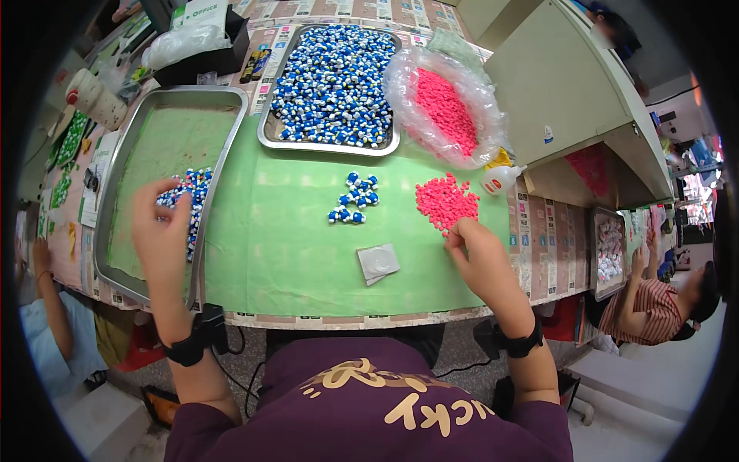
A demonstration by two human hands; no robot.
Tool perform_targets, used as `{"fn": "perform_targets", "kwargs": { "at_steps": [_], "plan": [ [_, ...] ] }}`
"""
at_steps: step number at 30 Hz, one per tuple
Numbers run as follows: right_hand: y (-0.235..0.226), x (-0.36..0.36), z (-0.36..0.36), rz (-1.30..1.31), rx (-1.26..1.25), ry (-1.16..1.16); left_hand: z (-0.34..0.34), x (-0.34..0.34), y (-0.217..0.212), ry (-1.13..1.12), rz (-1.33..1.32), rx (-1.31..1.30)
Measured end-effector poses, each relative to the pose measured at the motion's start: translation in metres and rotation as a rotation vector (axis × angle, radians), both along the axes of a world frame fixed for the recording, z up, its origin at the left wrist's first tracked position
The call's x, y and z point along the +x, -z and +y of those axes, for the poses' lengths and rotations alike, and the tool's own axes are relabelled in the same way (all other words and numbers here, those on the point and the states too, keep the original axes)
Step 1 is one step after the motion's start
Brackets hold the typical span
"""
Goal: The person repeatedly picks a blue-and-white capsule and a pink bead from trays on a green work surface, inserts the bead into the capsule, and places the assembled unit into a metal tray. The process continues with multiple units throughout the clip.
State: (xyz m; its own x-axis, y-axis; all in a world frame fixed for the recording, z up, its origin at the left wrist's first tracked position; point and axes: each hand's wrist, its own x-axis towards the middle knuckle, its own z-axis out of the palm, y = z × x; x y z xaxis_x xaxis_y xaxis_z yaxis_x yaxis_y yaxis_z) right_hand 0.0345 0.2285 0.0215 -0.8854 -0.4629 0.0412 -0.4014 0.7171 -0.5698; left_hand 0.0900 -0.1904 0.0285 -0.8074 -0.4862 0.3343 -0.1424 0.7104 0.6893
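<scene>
My left hand (160, 231) is over the left metal tray (237, 115), its thumb and fingers curved with a gap between them. Beside and partly behind it lies a heap of small blue-and-white pieces (200, 185). At the near edge of a pile of small pink pieces (446, 199), my right hand (483, 260) has its fingertips pinched together; what is between them is hidden. Between the hands, a loose group of blue-and-white pieces (356, 199) rests on the green sheet (292, 262). A small whitish square block (378, 263) lies nearer to me.
A metal tray (265, 138) full of blue-and-white pieces stands at the back. Beside it sits a clear plastic bag (400, 85) of pink pieces. A white squeeze bottle (500, 179) lies by a beige cabinet (554, 85) on the right. Other people sit at both sides.
</scene>
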Motion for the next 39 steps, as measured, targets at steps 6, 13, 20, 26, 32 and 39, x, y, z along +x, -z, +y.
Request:
{"fn": "perform_targets", "kwargs": {
  "at_steps": [6, 13, 20, 26, 32, 39],
  "plan": [
    [0.003, 0.002, -0.006, 0.105, 0.041, -0.072, 0.101, -0.025, -0.008, 0.572, -0.196, 0.200],
    [-0.022, 0.003, -0.009, -0.165, -0.316, 0.056, 0.124, -0.041, 0.027, 0.689, -0.271, 0.053],
    [-0.047, -0.001, -0.026, -0.206, -0.669, 0.014, 0.117, -0.038, 0.010, 0.637, -0.303, 0.406],
    [-0.067, 0.005, -0.055, 0.050, -0.642, -0.216, 0.130, -0.027, -0.018, 0.924, -0.193, 1.087],
    [-0.079, 0.005, -0.066, 0.271, -0.529, -0.357, 0.154, -0.026, -0.041, 1.021, -0.274, 1.329],
    [-0.076, 0.005, -0.065, 0.292, -0.597, -0.356, 0.154, -0.025, -0.038, 1.036, -0.279, 1.339]
  ]
}}
